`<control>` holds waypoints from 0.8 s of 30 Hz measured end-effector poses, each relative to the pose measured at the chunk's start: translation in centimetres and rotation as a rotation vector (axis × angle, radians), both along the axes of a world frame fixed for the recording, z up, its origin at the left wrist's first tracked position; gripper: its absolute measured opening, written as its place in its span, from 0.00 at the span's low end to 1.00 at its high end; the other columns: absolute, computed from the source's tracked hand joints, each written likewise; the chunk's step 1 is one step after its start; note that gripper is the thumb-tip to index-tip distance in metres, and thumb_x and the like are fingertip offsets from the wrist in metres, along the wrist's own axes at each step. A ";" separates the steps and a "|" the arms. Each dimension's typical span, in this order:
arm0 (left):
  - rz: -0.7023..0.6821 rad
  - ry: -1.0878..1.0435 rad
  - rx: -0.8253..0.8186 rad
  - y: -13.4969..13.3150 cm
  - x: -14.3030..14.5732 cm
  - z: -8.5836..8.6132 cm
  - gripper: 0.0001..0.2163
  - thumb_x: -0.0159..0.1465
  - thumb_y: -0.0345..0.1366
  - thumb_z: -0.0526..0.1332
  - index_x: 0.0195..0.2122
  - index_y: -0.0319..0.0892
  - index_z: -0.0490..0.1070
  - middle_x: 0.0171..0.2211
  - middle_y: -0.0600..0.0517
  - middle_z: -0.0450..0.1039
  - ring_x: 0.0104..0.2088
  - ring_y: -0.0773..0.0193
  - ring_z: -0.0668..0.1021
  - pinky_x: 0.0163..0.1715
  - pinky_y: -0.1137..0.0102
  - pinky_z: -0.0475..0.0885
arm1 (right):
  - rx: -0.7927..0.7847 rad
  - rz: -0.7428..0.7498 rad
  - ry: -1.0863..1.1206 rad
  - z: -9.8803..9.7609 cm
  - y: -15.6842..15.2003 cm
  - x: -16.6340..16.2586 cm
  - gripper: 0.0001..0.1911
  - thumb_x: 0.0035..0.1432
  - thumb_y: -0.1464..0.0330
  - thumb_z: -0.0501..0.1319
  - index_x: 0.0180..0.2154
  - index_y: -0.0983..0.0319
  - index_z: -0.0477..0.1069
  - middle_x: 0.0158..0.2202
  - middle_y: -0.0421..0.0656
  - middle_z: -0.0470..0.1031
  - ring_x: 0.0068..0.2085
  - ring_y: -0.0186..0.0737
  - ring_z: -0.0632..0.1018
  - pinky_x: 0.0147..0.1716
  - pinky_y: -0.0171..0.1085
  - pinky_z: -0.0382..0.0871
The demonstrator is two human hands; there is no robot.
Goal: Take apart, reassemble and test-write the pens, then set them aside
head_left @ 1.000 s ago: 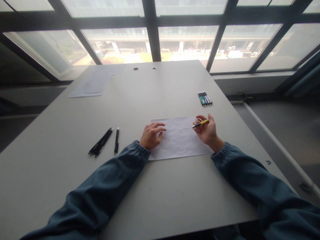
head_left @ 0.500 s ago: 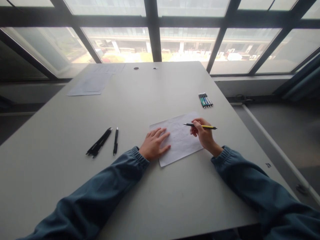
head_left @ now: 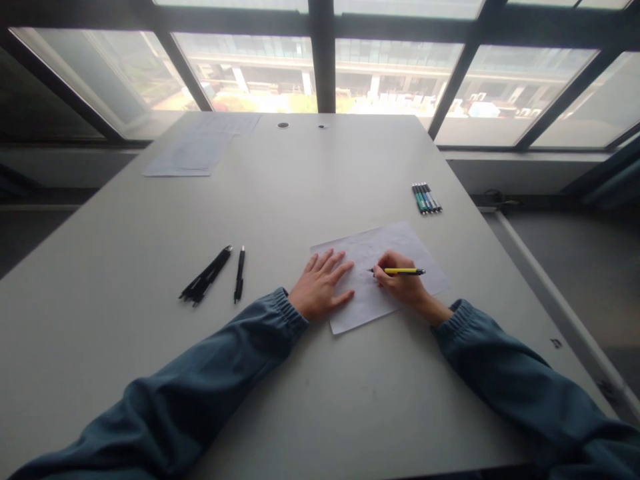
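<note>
A white sheet of paper point(head_left: 357, 313) lies tilted on the table, with faint marks on it. My left hand point(head_left: 321, 285) rests flat across its left edge, fingers spread. In my right hand point(head_left: 401, 280) is a yellow and black pen point(head_left: 403, 271), gripped between thumb and fingers. Its tip points left, at the middle of the sheet; whether it touches the paper is too small to tell. Left of my left hand lie a single black pen point(head_left: 240, 275) and a bundle of several black pens point(head_left: 206, 277).
Several pens in green, blue and grey point(head_left: 427, 198) lie side by side at the right. More paper sheets point(head_left: 185, 155) are at the far left of the white table point(head_left: 300, 180). Two round holes are near the far edge, below the windows. A small dark item point(head_left: 556, 343) is by the right edge.
My right hand has moved down and inward over the paper, bringing the pen tip lower on the sheet. My left hand stays flat on it. The camera view has shifted slightly.
</note>
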State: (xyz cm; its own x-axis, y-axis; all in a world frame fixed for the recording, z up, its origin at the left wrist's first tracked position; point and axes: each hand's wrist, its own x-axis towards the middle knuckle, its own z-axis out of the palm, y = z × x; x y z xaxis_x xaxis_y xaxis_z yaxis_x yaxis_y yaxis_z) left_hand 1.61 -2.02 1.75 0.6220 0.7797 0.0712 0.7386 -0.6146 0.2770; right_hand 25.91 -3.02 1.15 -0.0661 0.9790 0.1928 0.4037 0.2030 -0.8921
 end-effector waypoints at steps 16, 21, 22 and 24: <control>-0.001 -0.005 0.001 0.2 -0.1 -0.1 0.30 0.67 0.54 0.57 0.67 0.50 0.61 0.71 0.46 0.54 0.72 0.44 0.54 0.70 0.45 0.46 | 0.053 -0.022 -0.115 0.1 0.2 -0.2 0.09 0.58 0.67 0.61 0.26 0.59 0.66 0.20 0.37 0.70 0.22 0.33 0.69 0.24 0.33 0.60; 0.000 -0.001 -0.004 0.2 0.0 0.0 0.30 0.67 0.54 0.57 0.67 0.49 0.61 0.71 0.45 0.54 0.72 0.44 0.54 0.70 0.44 0.47 | 0.069 -0.013 -0.126 0.0 0.3 -0.2 0.09 0.58 0.67 0.61 0.27 0.60 0.66 0.21 0.37 0.71 0.23 0.33 0.69 0.25 0.33 0.61; 0.001 -0.001 -0.004 0.2 0.0 0.0 0.30 0.67 0.54 0.58 0.67 0.49 0.61 0.71 0.45 0.54 0.72 0.44 0.54 0.70 0.44 0.47 | 0.073 -0.023 -0.127 0.0 0.3 -0.2 0.08 0.58 0.67 0.61 0.27 0.60 0.66 0.21 0.37 0.71 0.23 0.33 0.69 0.25 0.33 0.61; 0.003 -0.001 -0.003 0.2 0.0 0.1 0.30 0.67 0.53 0.58 0.67 0.49 0.61 0.71 0.45 0.54 0.72 0.44 0.54 0.70 0.45 0.47 | 0.076 -0.025 -0.132 0.0 0.3 -0.3 0.08 0.58 0.67 0.61 0.27 0.59 0.66 0.21 0.37 0.70 0.23 0.33 0.69 0.25 0.33 0.61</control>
State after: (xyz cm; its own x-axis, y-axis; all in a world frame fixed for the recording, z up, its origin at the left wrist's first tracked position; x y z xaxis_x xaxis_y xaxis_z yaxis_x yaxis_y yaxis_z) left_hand 1.60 -1.83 1.83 0.6194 0.7820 0.0693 0.7405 -0.6113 0.2793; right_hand 25.64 -2.71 1.13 -0.0713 0.9635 0.2580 0.5220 0.2565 -0.8134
